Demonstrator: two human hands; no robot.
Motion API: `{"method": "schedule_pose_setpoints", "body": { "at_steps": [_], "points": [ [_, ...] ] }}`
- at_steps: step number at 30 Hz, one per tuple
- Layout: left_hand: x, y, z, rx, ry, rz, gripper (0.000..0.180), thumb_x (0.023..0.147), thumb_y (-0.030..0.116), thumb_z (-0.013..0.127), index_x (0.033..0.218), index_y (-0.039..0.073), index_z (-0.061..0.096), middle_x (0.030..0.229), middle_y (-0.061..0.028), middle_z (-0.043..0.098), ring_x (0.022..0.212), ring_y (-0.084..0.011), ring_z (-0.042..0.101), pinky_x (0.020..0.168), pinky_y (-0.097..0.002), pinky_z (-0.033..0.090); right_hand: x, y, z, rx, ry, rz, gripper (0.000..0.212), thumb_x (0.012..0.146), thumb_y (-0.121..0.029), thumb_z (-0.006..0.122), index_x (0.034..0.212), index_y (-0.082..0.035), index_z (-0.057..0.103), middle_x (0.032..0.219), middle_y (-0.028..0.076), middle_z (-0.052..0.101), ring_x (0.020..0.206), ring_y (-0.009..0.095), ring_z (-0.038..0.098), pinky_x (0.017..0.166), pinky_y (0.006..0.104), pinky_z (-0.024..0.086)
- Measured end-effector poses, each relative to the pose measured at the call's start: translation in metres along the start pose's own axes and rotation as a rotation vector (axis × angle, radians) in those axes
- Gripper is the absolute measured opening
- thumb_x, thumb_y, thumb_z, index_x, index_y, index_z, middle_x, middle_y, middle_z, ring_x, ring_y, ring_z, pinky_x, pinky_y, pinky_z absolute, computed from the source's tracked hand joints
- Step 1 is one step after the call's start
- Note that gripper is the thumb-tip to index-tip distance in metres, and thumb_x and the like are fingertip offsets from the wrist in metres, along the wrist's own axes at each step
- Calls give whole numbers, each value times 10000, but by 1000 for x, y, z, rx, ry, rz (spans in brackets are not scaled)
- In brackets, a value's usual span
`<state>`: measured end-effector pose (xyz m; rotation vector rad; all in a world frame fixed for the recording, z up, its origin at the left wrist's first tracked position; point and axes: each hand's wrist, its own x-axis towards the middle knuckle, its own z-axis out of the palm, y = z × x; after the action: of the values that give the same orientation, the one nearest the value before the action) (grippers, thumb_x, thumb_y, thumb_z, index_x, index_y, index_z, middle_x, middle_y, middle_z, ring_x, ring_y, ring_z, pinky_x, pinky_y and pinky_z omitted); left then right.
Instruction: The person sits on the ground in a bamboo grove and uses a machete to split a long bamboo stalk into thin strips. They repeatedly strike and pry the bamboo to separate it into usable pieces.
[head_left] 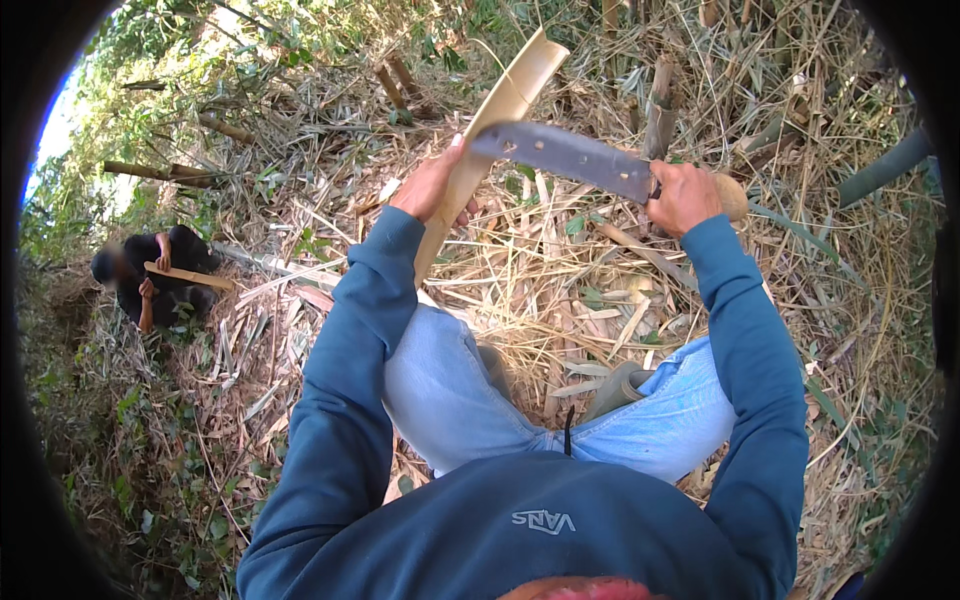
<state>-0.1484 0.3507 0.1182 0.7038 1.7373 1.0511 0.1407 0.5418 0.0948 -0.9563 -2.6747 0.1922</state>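
Note:
My left hand [428, 184] is wrapped round a long split piece of bamboo [510, 95], pale and curved like a trough. The strip slants up and to the right, its lower end close to my left knee. In my right hand [684, 196] is a machete [580, 160], gripped by its light wooden handle [732, 197]. The broad dark blade has several holes along it and points left. Its tip end meets the edge of the bamboo just right of my left hand; whether it cuts in cannot be made out.
Dry bamboo leaves and shavings [540, 260] cover the ground before my legs. Cut stumps [660, 105] stand at the far right, and a green bamboo pole [885, 170] lies at the right edge. To the left a person in dark clothes [165, 275] holds a bamboo strip [195, 276].

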Motion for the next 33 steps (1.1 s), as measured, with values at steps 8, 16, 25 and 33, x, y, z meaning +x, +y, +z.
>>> {"method": "schedule_pose_setpoints", "body": {
  "at_steps": [8,16,25,33],
  "points": [
    [-12,3,1,120,53,31,686,976,529,329,1191,-98,506,694,-170,619,499,-209,610,446,-350,496,1,13,0,27,44,53,166,737,-190,606,830,-69,670,689,233,624,671,424,618,673,488,507],
    [-2,-1,1,57,17,-5,706,965,572,328,1120,-82,545,666,-155,617,470,-192,592,443,-327,482,7,18,-6,35,-18,166,207,730,-232,626,859,-79,679,755,232,646,733,421,631,727,494,506],
    [22,-32,-25,260,87,225,741,927,661,289,1121,37,639,820,-172,673,702,-265,648,713,-392,502,6,20,13,-49,96,12,365,670,-187,650,1017,-73,648,859,240,648,834,421,610,761,507,494],
    [-15,1,-11,409,70,100,720,957,605,252,1189,27,614,699,-129,646,553,-179,637,604,-347,547,11,11,1,77,29,80,178,725,-112,596,883,-39,635,759,263,612,760,457,589,684,523,445]
  ]
}}
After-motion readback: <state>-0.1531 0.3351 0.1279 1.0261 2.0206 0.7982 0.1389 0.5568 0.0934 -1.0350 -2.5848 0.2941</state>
